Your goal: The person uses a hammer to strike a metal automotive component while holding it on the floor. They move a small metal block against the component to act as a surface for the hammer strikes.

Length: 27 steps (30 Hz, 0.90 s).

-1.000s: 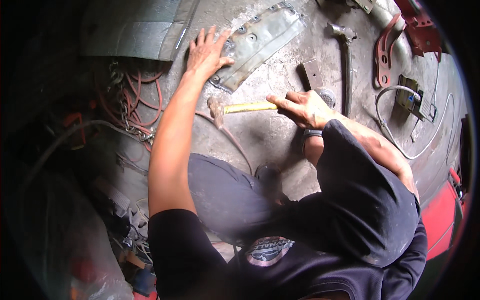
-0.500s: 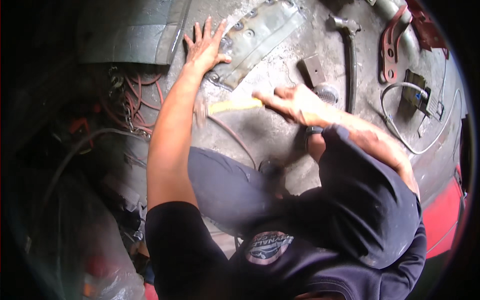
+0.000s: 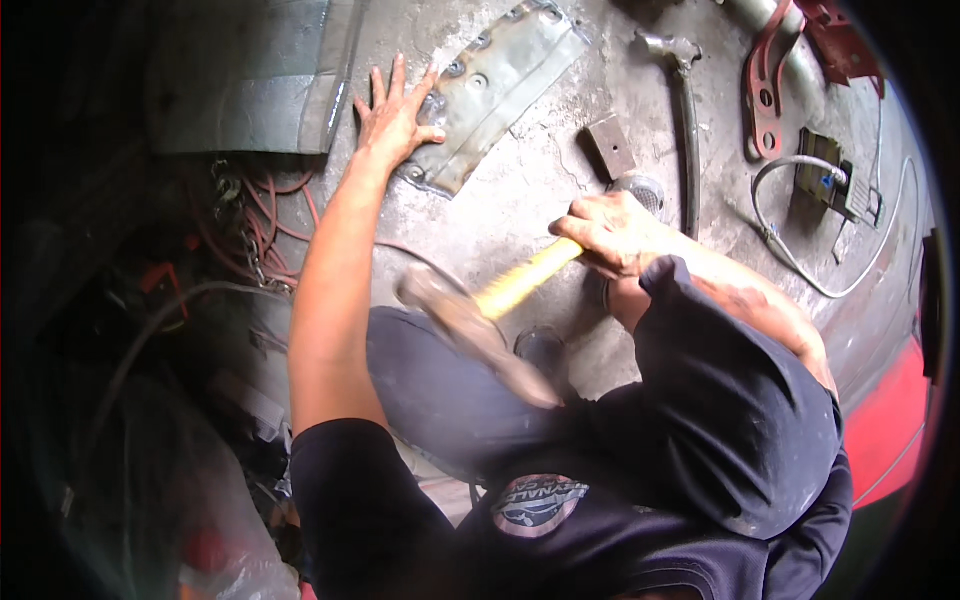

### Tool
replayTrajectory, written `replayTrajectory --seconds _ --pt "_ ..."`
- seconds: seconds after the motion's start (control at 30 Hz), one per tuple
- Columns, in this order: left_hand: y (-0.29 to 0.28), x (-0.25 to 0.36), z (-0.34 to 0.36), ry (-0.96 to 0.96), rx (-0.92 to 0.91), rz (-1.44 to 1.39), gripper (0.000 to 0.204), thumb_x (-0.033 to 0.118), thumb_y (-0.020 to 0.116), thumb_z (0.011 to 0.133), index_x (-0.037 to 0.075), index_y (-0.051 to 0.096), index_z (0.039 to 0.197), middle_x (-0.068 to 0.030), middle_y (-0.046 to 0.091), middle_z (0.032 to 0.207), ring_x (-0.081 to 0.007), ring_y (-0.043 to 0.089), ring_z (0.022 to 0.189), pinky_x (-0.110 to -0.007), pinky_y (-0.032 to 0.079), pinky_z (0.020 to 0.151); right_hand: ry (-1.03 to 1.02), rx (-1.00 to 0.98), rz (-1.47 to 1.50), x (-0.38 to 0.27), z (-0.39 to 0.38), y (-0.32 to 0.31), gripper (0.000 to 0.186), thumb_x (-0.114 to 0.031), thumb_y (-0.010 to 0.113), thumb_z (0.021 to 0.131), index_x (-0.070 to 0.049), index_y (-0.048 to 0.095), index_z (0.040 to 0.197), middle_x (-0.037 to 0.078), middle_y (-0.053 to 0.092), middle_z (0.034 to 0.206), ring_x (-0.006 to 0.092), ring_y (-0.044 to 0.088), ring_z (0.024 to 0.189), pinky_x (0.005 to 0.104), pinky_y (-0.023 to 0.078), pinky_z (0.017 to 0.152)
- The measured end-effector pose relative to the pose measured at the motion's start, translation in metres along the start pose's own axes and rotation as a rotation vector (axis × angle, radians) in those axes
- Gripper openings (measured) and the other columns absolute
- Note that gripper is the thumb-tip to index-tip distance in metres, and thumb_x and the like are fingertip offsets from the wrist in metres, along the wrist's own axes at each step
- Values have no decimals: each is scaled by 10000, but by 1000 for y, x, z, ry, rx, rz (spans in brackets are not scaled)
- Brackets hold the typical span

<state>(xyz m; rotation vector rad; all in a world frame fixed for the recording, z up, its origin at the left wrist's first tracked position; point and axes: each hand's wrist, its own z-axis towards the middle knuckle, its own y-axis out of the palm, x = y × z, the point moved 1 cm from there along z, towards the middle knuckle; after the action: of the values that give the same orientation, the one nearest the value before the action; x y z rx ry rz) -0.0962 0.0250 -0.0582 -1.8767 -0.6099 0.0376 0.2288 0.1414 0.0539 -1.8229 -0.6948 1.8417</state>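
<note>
My left hand [image 3: 392, 122] lies with fingers spread at the left edge of a grey sheet-metal panel [image 3: 500, 95], which rests on the floor. The thumb touches the panel, while the other fingers reach onto the floor beside it. Several round marks or holes and brownish scorching show along the panel's far edge. My right hand [image 3: 612, 232] is closed round the yellow handle of a hammer [image 3: 530, 280]. The hammer's long head [image 3: 475, 335] is raised in front of my bent knee, slightly blurred, apart from the panel.
A second hammer [image 3: 690, 140] lies right of the panel, near a small metal block [image 3: 609, 147] and a round mesh-like piece [image 3: 640, 190]. Red brackets [image 3: 768, 100] and a cabled clamp-like device [image 3: 838, 180] are farther right. Reddish hose [image 3: 265, 225] coils at left below a larger metal sheet [image 3: 250, 80].
My right hand has drawn the hammer back toward my body, its head swinging up nearer to me. My left hand stays spread at the panel's edge. The view has shifted slightly.
</note>
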Motion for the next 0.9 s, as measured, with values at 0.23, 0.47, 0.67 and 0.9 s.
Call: replayTrajectory --seconds 0.23,0.47,0.67,0.9 --pt "3 8 9 -9 -8 47 1245 417 914 659 292 164 1645 -130 124 1714 -475 106 1550 -799 202 1127 347 58 -106 59 -13 29 241 -152 583 983 -64 534 1202 150 633 751 367 657 604 481 530 537" --pt "-3 11 2 -31 -2 9 1231 399 915 662 272 180 1642 -111 134 1715 -465 113 1552 -785 208 1136 -218 160 82 14 2 3 375 -13 693 790 -34 568 1143 112 595 849 308 638 670 432 519 535" --pt "-2 31 32 -11 11 27 1245 404 916 657 265 170 1644 -95 137 1717 -459 119 1553 -784 208 1139 387 -77 -77 45 -20 10 222 -94 570 933 -56 531 1148 171 649 833 365 690 719 467 544 591" --pt "-2 26 15 -29 -7 13 1245 391 920 660 261 170 1645 -98 132 1717 -473 122 1548 -784 204 1140 144 220 -24 44 -22 15 244 -40 626 878 -45 519 1097 151 617 818 377 655 680 474 532 586"
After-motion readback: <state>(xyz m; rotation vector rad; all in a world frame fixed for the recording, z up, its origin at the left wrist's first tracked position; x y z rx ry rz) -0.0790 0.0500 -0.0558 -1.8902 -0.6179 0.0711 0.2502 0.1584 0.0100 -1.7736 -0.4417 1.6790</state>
